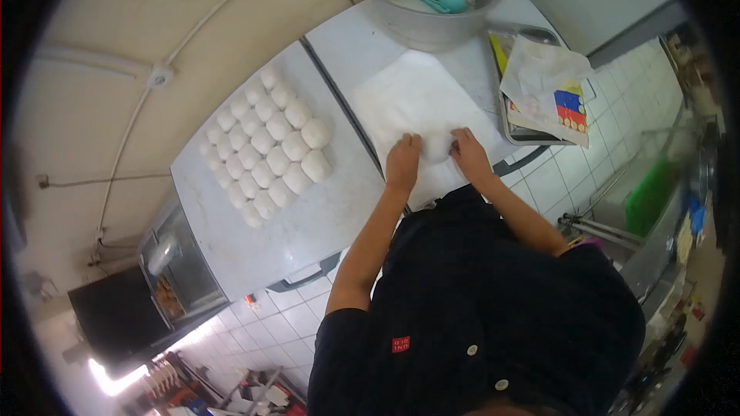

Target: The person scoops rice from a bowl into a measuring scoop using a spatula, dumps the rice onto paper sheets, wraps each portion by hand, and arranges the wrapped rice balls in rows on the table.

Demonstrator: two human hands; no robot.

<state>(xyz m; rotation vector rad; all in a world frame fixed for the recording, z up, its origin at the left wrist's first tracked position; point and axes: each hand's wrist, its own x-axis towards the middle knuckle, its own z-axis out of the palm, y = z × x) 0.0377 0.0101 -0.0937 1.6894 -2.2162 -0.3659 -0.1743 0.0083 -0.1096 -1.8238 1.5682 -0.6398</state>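
Observation:
A white dough ball (pixel 437 148) sits between my two hands on a white, floured sheet (pixel 408 92). At its left side, my left hand (pixel 404 160) has its fingers curled in against the dough's edge. My right hand (pixel 469 154) grips the opposite edge with fingers bent and close together. The fingertips are small and partly hidden. To the left, several rows of round white dough balls (pixel 263 141) lie close together on the white tabletop (pixel 223 216).
A large grey bowl (pixel 422 27) behind the sheet contains white flour and a teal scoop (pixel 451 1). On the right, a metal tray (pixel 532 137) carries a paper sheet (pixel 539 69) and colourful packaging (pixel 570 112). A dark gap (pixel 339 100) divides the tabletops.

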